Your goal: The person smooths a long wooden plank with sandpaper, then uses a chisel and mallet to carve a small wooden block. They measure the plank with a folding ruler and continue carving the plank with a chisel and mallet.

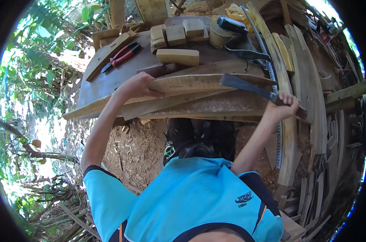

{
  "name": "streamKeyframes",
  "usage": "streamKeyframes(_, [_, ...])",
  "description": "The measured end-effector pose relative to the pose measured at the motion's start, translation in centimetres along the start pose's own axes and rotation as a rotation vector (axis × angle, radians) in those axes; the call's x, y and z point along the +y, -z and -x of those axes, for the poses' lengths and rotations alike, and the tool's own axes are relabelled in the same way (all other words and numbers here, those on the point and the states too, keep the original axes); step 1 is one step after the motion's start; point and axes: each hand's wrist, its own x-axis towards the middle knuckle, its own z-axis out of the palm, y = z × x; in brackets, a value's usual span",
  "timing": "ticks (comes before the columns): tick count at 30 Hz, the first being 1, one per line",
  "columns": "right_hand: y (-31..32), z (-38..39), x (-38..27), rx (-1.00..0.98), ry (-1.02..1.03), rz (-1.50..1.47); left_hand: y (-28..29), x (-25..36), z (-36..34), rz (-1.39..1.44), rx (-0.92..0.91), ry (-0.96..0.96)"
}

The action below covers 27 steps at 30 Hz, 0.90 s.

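Note:
A long wooden plank (187, 83) stands on its edge across the near side of the table, its left end tapering. My left hand (139, 86) is closed over the plank's upper edge, left of its middle. In my right hand (285, 107) is the handle of a short machete (247, 85). Its dark, broad blade points left and lies over the right part of the plank; whether it touches the wood I cannot tell. Beyond the plank is a pale wooden block (178, 57), close to a brown block-like piece (150, 71).
On the brown table (138, 56) are red-handled pliers (121, 55), several wood blocks (175, 35) and a dark strap (247, 50). A measuring tape (267, 52) runs beside long boards (289, 133) on the right. Wood chips (130, 149) cover the ground; plants grow at left.

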Motion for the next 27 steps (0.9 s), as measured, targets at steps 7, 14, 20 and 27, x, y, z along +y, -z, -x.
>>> streamKeyframes(7, [-4.0,6.2,4.3,-0.156,-0.161,-0.022,-1.0,0.0,0.1,-0.15,0.078,-0.051])
streamKeyframes(14, [-0.7,2.4,1.9,-0.107,-0.153,-0.122,-2.3,2.9,2.0,-0.278,0.217,0.007])
streamKeyframes(20, [-4.8,6.4,6.1,-0.117,-0.342,-0.006,-3.9,3.0,3.2,-0.341,0.34,0.017])
streamKeyframes(27, [-3.7,-3.6,6.8,0.024,-0.132,0.388,-3.7,-0.9,-0.6,0.004,0.872,0.429])
